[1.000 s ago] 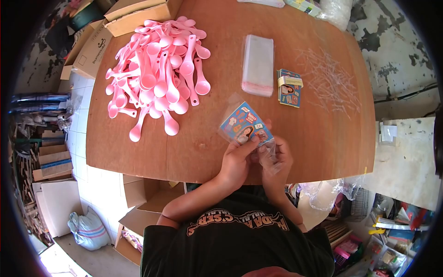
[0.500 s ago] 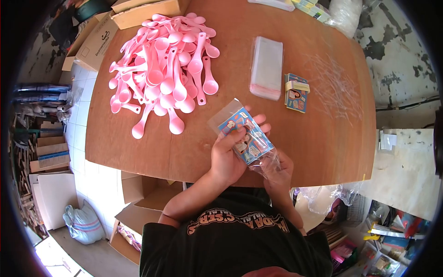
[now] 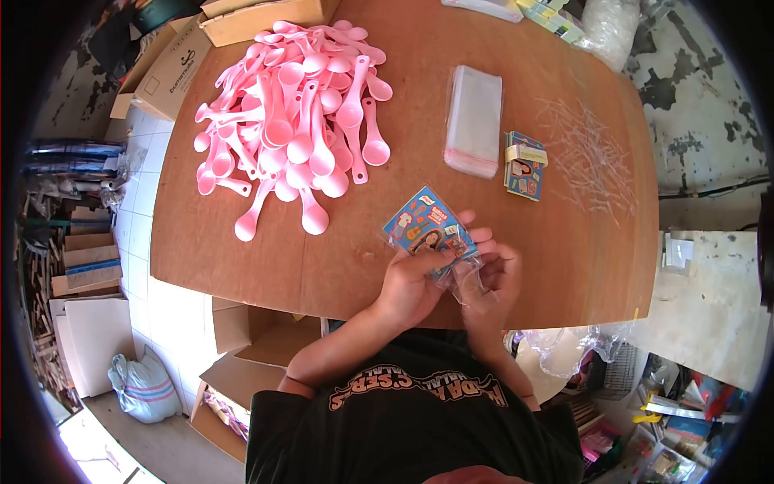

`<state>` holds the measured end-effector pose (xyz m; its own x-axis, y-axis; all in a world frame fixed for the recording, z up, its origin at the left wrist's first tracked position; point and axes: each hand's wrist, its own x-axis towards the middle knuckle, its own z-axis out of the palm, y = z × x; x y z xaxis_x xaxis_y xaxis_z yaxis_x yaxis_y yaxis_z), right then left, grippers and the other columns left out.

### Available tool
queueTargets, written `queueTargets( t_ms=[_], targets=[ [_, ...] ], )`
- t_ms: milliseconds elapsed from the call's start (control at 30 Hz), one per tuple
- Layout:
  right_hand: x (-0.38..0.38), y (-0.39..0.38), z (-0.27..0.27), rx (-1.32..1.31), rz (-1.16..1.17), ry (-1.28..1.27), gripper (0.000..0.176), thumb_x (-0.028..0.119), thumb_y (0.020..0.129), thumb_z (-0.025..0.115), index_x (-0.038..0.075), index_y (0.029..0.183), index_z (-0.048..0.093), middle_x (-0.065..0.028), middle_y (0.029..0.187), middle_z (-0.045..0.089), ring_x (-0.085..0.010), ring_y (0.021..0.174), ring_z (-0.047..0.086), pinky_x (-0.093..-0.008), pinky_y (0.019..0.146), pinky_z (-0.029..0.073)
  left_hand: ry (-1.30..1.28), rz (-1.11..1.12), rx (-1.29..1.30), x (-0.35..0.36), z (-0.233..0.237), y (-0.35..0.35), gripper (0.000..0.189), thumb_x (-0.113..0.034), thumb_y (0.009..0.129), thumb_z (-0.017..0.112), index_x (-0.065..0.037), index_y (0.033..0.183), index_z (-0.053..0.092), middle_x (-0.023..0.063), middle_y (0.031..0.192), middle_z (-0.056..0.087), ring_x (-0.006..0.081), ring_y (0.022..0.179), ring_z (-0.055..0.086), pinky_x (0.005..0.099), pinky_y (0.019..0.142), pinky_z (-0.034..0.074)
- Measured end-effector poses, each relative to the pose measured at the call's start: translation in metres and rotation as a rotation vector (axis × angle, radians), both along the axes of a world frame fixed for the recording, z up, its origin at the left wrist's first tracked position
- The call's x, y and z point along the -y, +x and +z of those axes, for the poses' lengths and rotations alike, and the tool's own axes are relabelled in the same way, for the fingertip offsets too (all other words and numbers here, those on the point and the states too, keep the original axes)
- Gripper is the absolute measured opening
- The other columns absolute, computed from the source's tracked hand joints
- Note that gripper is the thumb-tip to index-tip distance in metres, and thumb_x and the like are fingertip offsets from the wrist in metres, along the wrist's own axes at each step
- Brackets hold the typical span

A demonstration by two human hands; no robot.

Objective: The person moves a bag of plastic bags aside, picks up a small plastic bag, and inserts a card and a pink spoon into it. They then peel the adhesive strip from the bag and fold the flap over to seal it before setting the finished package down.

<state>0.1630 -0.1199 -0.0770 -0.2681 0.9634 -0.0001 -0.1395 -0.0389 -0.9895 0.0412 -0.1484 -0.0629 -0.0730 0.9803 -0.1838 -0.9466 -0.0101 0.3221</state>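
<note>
A blue printed card pack [image 3: 425, 226], in a clear plastic bag, lies tilted above the table's near edge. My left hand [image 3: 415, 282] grips it, thumb across its front and fingers behind. At its lower right, my right hand [image 3: 488, 282] pinches the loose clear end of the plastic bag [image 3: 468, 284]; its fingertips are close to the left fingers. Beyond my hands, a banded stack of similar blue cards [image 3: 524, 177] sits beside a pile of flat clear bags [image 3: 474, 121].
A big heap of pink plastic spoons [image 3: 298, 121] covers the table's left side. Thin clear strips [image 3: 592, 157] are scattered at the right. A cardboard box [image 3: 266, 20] stands at the far edge, and another open box [image 3: 262, 331] is below the near edge.
The card pack has turned slightly and its upper clear flap no longer stands out beyond the card. My right hand has moved up along the bag's lower end.
</note>
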Motion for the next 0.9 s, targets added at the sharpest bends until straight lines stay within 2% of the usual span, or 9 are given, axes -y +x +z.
queueTargets(
  t_ms=[167, 233, 333, 500, 567, 633, 733, 800, 900],
  targets=[
    [-0.006, -0.008, 0.011, 0.103, -0.121, 0.298, 0.039, 0.006, 0.080, 0.073, 0.002, 0.115, 0.056, -0.0102, 0.110, 0.053, -0.0204, 0.105, 0.052, -0.0358, 0.089, 0.045, 0.024, -0.086, 0.003, 0.003, -0.001, -0.006, 0.058, -0.004, 0.084, 0.049, 0.003, 0.140, 0.033, 0.0239, 0.130, 0.053, 0.0357, 0.123, 0.052, 0.0470, 0.106, 0.039],
    [-0.013, 0.001, 0.020, 0.552, -0.081, 0.974, 0.032, 0.006, 0.074, 0.075, 0.007, 0.105, 0.066, -0.0109, 0.110, 0.055, -0.0280, 0.107, 0.052, -0.0395, 0.089, 0.045, -0.025, -0.118, 0.076, 0.004, -0.001, -0.008, 0.058, -0.004, 0.084, 0.050, 0.001, 0.139, 0.034, 0.0235, 0.131, 0.052, 0.0359, 0.123, 0.051, 0.0471, 0.106, 0.039],
    [-0.022, 0.005, 0.040, 0.515, 0.173, 1.259, 0.024, 0.007, 0.070, 0.076, 0.011, 0.093, 0.071, -0.0110, 0.111, 0.057, -0.0334, 0.105, 0.054, -0.0413, 0.086, 0.048, 0.075, -0.034, 0.209, 0.007, -0.006, -0.024, 0.056, -0.005, 0.083, 0.053, 0.000, 0.137, 0.037, 0.0205, 0.127, 0.056, 0.0346, 0.119, 0.054, 0.0474, 0.104, 0.041],
    [-0.051, -0.002, 0.060, 0.329, 0.496, 1.000, 0.026, 0.005, 0.071, 0.075, 0.010, 0.095, 0.069, -0.0098, 0.103, 0.063, -0.0301, 0.093, 0.062, -0.0391, 0.077, 0.052, 0.091, 0.312, 0.208, 0.023, -0.007, -0.055, 0.048, -0.012, 0.084, 0.053, -0.004, 0.131, 0.045, 0.0153, 0.110, 0.062, 0.0328, 0.105, 0.060, 0.0483, 0.098, 0.044],
    [-0.066, -0.018, 0.064, 0.415, 0.582, 0.598, 0.014, 0.001, 0.082, 0.067, 0.003, 0.096, 0.068, -0.0168, 0.103, 0.060, -0.0292, 0.090, 0.061, -0.0359, 0.077, 0.051, 0.065, 0.421, 0.172, 0.026, -0.007, -0.063, 0.043, -0.017, 0.087, 0.053, -0.004, 0.128, 0.048, 0.0145, 0.107, 0.062, 0.0315, 0.099, 0.061, 0.0482, 0.093, 0.046],
    [-0.108, -0.061, 0.052, 0.558, 0.542, 1.088, 0.018, -0.002, 0.083, 0.065, 0.004, 0.100, 0.067, -0.0136, 0.096, 0.062, -0.0256, 0.084, 0.061, -0.0311, 0.073, 0.051, 0.022, 0.443, 0.184, 0.028, -0.004, -0.065, 0.041, -0.020, 0.089, 0.052, -0.004, 0.127, 0.049, 0.0143, 0.105, 0.062, 0.0310, 0.096, 0.061, 0.0481, 0.091, 0.047],
    [-0.152, -0.113, 0.030, 0.582, 0.588, 1.231, 0.026, -0.001, 0.076, 0.064, 0.010, 0.098, 0.067, -0.0051, 0.085, 0.060, -0.0257, 0.075, 0.059, -0.0365, 0.067, 0.050, -0.039, 0.444, 0.200, 0.029, -0.003, -0.062, 0.040, -0.024, 0.091, 0.051, -0.003, 0.125, 0.050, 0.0143, 0.100, 0.062, 0.0302, 0.091, 0.061, 0.0480, 0.087, 0.047],
    [-0.175, -0.137, 0.020, 0.633, 0.795, 1.494, 0.030, -0.001, 0.072, 0.062, 0.013, 0.098, 0.069, -0.0029, 0.085, 0.059, -0.0229, 0.084, 0.060, -0.0349, 0.071, 0.050, -0.080, 0.419, 0.197, 0.029, -0.002, -0.058, 0.039, -0.026, 0.093, 0.049, -0.002, 0.123, 0.051, 0.0149, 0.096, 0.061, 0.0303, 0.090, 0.061, 0.0484, 0.087, 0.048],
    [-0.180, -0.155, 0.022, 0.633, 0.812, 1.623, 0.030, 0.000, 0.072, 0.062, 0.015, 0.097, 0.069, -0.0016, 0.086, 0.057, -0.0199, 0.091, 0.058, -0.0343, 0.075, 0.049, -0.123, 0.436, 0.175, 0.031, -0.001, -0.055, 0.039, -0.026, 0.092, 0.049, -0.002, 0.123, 0.051, 0.0152, 0.097, 0.061, 0.0310, 0.093, 0.061, 0.0491, 0.090, 0.047]
  ],
)
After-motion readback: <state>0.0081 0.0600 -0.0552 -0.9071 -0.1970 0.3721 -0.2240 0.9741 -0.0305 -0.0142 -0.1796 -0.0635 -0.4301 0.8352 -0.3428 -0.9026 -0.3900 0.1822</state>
